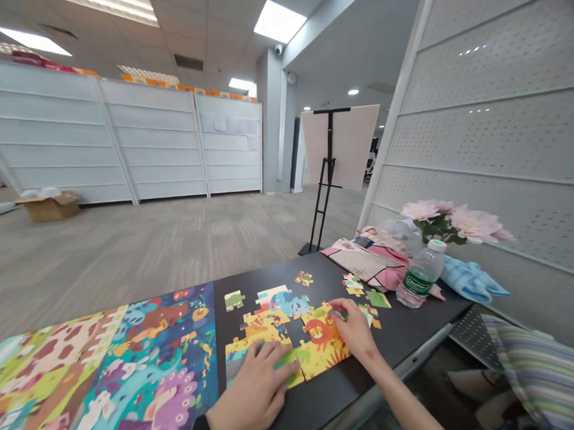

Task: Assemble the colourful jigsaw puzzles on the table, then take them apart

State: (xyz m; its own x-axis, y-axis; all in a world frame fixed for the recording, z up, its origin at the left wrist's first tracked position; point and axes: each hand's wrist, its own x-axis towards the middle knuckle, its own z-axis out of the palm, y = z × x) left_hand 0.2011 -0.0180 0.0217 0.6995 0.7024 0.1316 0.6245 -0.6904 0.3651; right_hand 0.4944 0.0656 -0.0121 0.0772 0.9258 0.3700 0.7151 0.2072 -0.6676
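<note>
On the black table, a partly joined jigsaw puzzle (pixel 313 354) shows a lion on yellow and a blue elephant. My left hand (pixel 257 386), with a dark band at the wrist, lies palm down over its lower left part, fingers spread. My right hand (pixel 351 327) is at the puzzle's right edge, fingers bent around a puzzle piece (pixel 329 315) beside the lion; the fingers partly cover it. Loose pieces lie around: a green one (pixel 234 300) at left, another (pixel 304 278) at the back, a small joined group (pixel 353 284) and a green piece (pixel 378 298) at right.
Finished colourful puzzles (pixel 160 355) cover the table's left side. A water bottle (pixel 421 276), pink cloth (pixel 379 259), blue cloth (pixel 473 279) and pink flowers (pixel 456 221) stand or lie at the right. A striped cushion (pixel 540 374) is beside the table, an easel (pixel 326 179) beyond.
</note>
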